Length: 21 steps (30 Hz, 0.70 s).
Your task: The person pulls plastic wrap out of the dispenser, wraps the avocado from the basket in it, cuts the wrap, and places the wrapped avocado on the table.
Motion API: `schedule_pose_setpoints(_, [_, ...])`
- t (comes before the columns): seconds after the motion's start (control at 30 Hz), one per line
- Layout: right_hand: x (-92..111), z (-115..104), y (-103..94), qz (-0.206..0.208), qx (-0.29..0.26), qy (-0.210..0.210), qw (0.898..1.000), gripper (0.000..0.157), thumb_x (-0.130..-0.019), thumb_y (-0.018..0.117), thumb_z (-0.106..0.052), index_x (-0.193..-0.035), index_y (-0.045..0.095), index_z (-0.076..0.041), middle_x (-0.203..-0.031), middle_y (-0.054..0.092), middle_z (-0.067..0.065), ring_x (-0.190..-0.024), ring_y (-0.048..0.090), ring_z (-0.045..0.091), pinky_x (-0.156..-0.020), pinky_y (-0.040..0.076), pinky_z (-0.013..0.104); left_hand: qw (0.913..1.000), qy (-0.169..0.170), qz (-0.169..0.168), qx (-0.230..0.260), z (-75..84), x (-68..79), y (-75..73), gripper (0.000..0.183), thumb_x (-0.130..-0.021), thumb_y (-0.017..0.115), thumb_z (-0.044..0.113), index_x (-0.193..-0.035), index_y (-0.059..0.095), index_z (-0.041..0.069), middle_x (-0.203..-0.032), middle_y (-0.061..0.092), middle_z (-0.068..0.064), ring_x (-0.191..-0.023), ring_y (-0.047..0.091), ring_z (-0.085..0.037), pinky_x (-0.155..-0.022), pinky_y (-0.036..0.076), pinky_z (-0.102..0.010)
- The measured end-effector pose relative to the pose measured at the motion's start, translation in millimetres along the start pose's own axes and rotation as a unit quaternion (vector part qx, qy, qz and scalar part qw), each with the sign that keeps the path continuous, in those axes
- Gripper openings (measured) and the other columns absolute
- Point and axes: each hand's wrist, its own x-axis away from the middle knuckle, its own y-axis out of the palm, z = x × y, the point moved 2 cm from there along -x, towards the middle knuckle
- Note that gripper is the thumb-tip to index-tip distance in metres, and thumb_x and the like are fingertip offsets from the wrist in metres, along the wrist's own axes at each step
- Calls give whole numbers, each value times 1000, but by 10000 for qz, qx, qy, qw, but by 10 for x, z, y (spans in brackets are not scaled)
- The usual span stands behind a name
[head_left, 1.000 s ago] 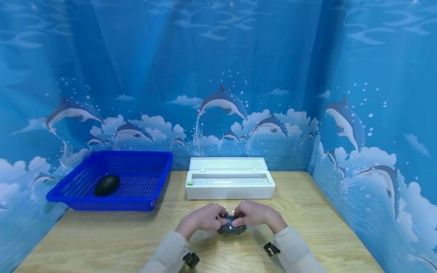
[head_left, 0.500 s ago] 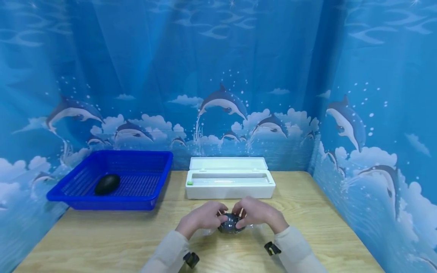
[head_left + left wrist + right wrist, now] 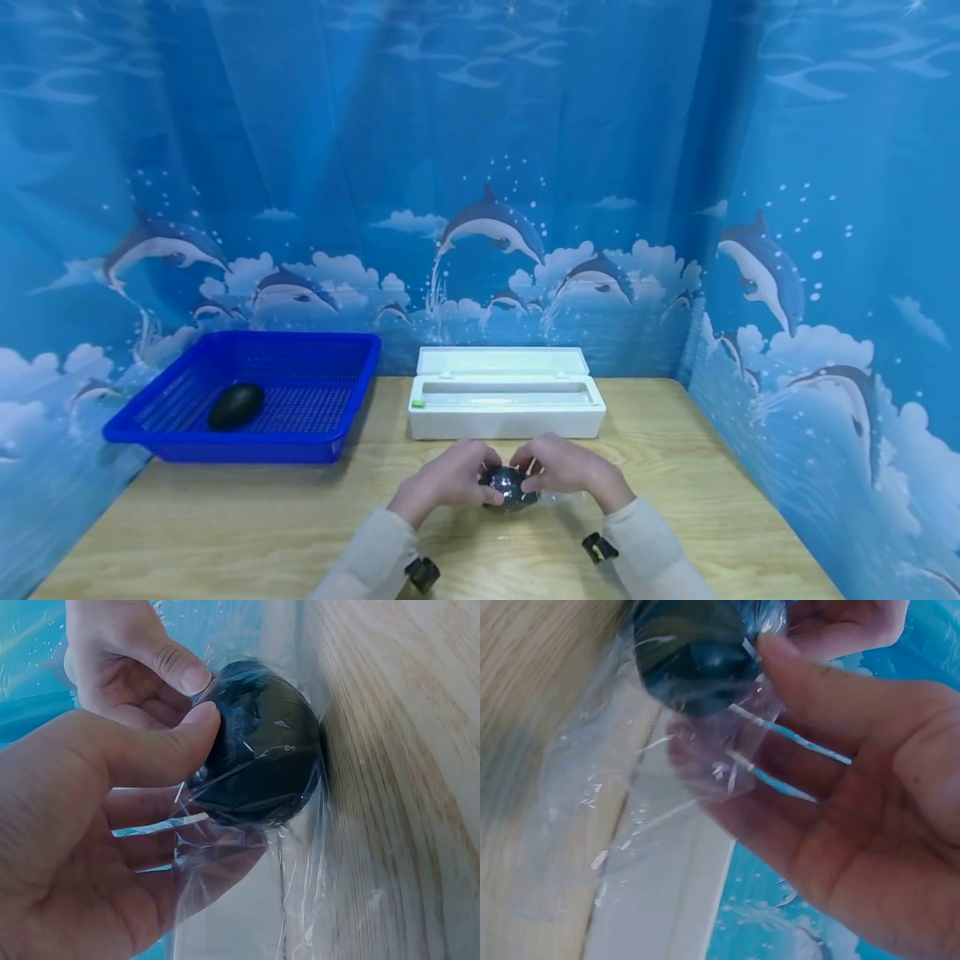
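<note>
A dark, rounded fruit that looks like an avocado (image 3: 512,490) rests on the table between both hands, covered in clear cling film (image 3: 300,847). My left hand (image 3: 452,479) holds its left side, thumb on the near face and fingers curled behind. From the other side my right hand (image 3: 566,471) grips the fruit and film, its thumb (image 3: 810,682) on the surface. In the right wrist view, loose film (image 3: 577,795) hangs off the fruit's side. Behind the hands stands a white cling film box (image 3: 506,423), its lid raised and a small green tab on its front left edge.
A blue plastic basket (image 3: 247,450) stands at the back left, with another dark oval fruit (image 3: 236,406) lying inside. The wooden table (image 3: 225,533) ends at a blue dolphin-print curtain (image 3: 360,167) behind and at the sides.
The film spread left of and behind the fruit has been gathered in against it. My left thumb has shifted down along the fruit, and the right hand has moved slightly rightward. Basket and box stay put.
</note>
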Motion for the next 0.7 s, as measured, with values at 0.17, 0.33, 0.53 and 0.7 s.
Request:
schedule_pose_setpoints(0.17, [1, -66, 10, 348, 273, -167, 9989, 25, -84, 79, 1, -109, 76, -2, -107, 78, 12, -94, 74, 23, -82, 61, 29, 9998, -160, -57, 66, -27, -1, 16, 29, -81, 87, 23, -106, 77, 10, -96, 77, 1, -79, 63, -2, -80, 56, -21])
schedule_pose_setpoints(0.33, [-6, -108, 38, 387, 318, -59, 9987, 23, -82, 83, -4, -104, 77, -2, -101, 79, 12, -90, 74, 22, -81, 61, 30, 9991, -334, -197, 169, -42, -19, 17, 23, -85, 84, 23, -105, 77, 14, -96, 77, 4, -78, 63, -1, -80, 56, -22])
schedule_pose_setpoints(0.53, [-25, -82, 52, 316, 260, 174, 9990, 31, -80, 87, -12, -107, 76, -2, -102, 78, 10, -89, 71, 18, -83, 60, 34, 9983, -450, -291, 218, -70, -31, 37, 19, -91, 78, 26, -106, 76, 14, -92, 73, 7, -77, 61, -3, -80, 55, -25])
schedule_pose_setpoints(0.7, [-43, -41, 78, 355, 310, 40, 9989, 33, -80, 88, -18, -106, 75, -2, -98, 77, 8, -83, 66, 11, -76, 55, 25, 9982, -470, -317, 197, -96, -27, 47, 29, -92, 75, 32, -113, 74, 11, -95, 73, 5, -80, 61, -4, -80, 55, -25])
